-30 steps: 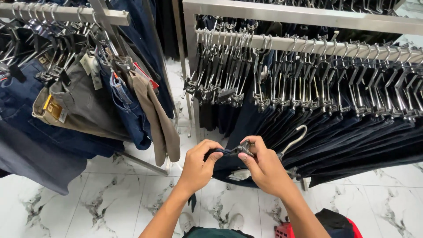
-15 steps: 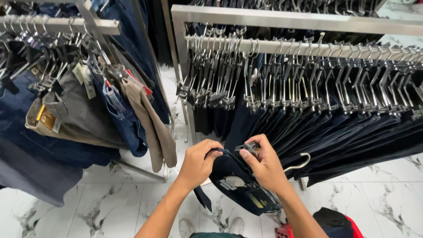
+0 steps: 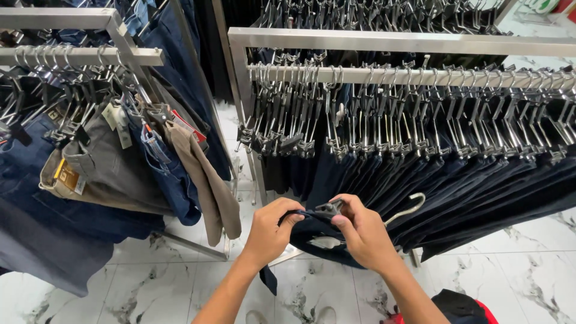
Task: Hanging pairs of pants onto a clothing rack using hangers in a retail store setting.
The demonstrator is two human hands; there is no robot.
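Note:
My left hand [image 3: 270, 231] pinches the waistband edge of a pair of dark navy trousers [image 3: 318, 240]. My right hand [image 3: 363, 231] holds the same waistband together with the clip of a metal hanger [image 3: 329, 209], whose hook [image 3: 408, 207] sticks out to the right. The trousers hang down between my hands, just in front of the right-hand rail [image 3: 420, 75], which is packed with dark navy trousers on clip hangers.
A second steel rail [image 3: 78, 57] on the left carries blue jeans, grey and tan trousers [image 3: 198, 174] with tags. The floor is white marble tile [image 3: 156, 282]. A red and black bag [image 3: 462, 309] lies by my feet at bottom right.
The trousers, which had dropped open and hung lower half a second ago, are gathered up again at the waistband; both hands have shifted slightly closer to the rail.

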